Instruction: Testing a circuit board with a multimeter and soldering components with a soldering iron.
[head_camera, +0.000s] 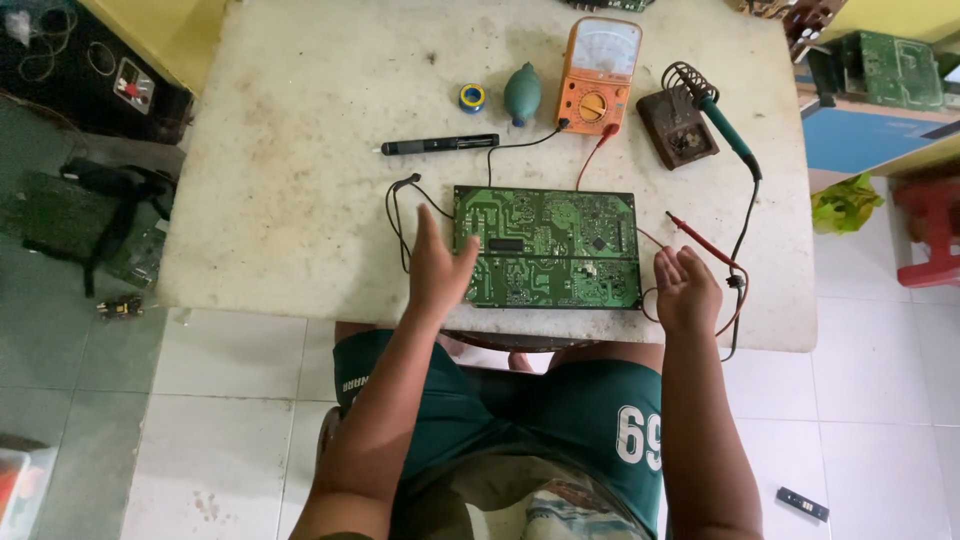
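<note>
While left hand touches circuit board (long axis left-right), right hand open.

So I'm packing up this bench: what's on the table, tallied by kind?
Circuit board: 1
Multimeter: 1
Probes: 2, red and black
Soldering iron: 1
Iron stand: 1
Black pen tool: 1
Blower bulb: 1
Solder spool: 1
Total: 9

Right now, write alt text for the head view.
A seated person's left hand rests at the left edge of a green circuit board on a worn white table, right hand open beside it. An orange multimeter and soldering iron lie behind.
</note>
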